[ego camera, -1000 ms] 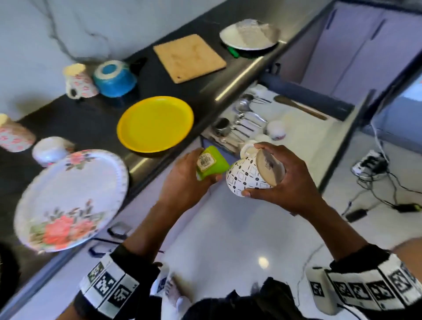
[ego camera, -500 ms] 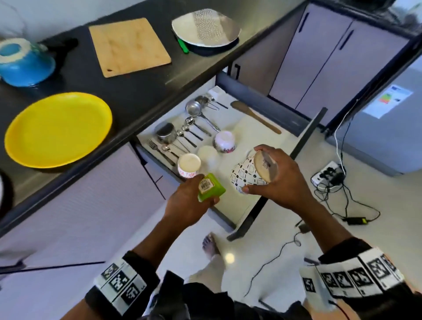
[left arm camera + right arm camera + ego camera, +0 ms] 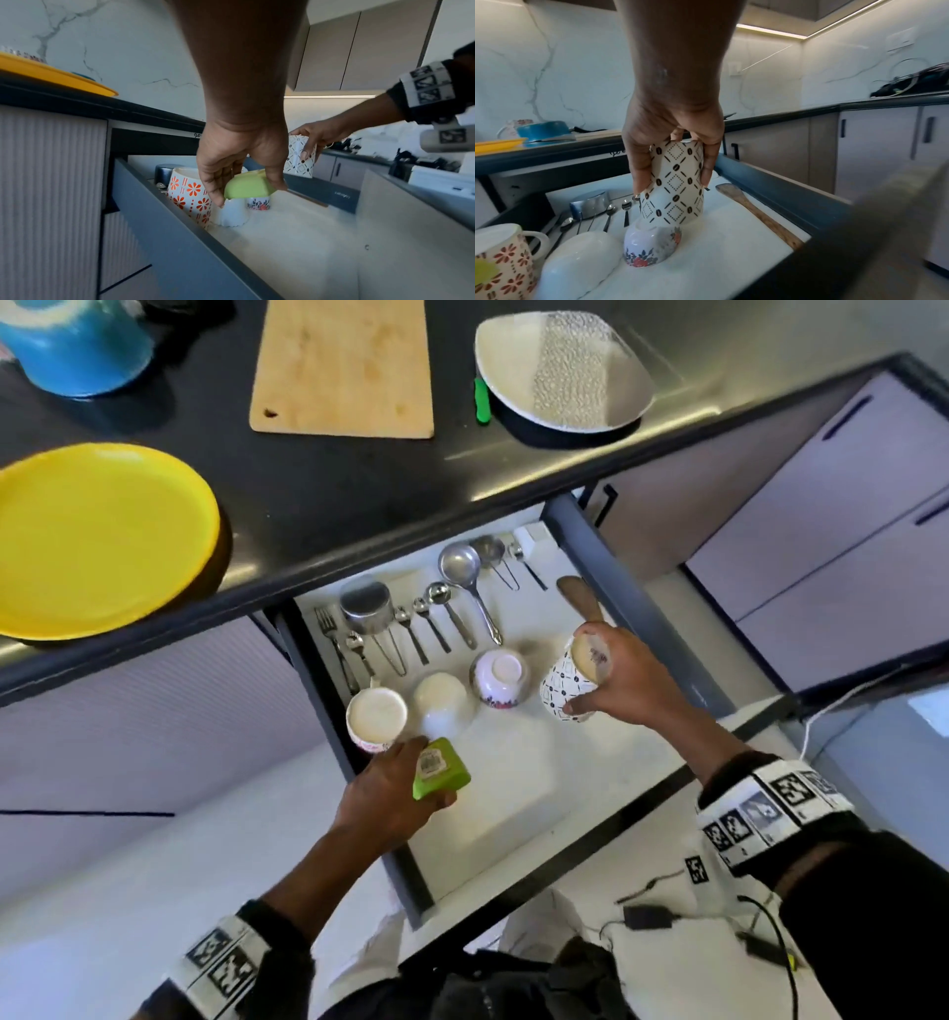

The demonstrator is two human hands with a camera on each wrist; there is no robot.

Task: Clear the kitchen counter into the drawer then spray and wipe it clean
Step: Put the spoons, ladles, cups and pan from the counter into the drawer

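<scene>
A: What's on the far left?

B: A yellow plate [image 3: 97, 539] on the dark worktop [image 3: 328, 485], a blue pot [image 3: 77, 346] behind it, then a wooden cutting board [image 3: 344, 367] and a white dish [image 3: 562, 369] further right.

A: And the open drawer [image 3: 518, 762]?

B: At its left, an orange-flowered mug [image 3: 190, 192] upside down, a white bowl [image 3: 441, 698] and a floral bowl [image 3: 500, 677] beside it, cutlery [image 3: 411, 629] behind.

A: The hands?

B: The left hand [image 3: 390, 793] grips a small green cup [image 3: 440, 770], inverted, just above the white bowl. The right hand [image 3: 624, 680] clasps a diamond-patterned tumbler [image 3: 673, 182], upside down, tilted, right beside the floral bowl. A wooden spatula [image 3: 757, 213] lies to its right, along the drawer's wall.
</scene>
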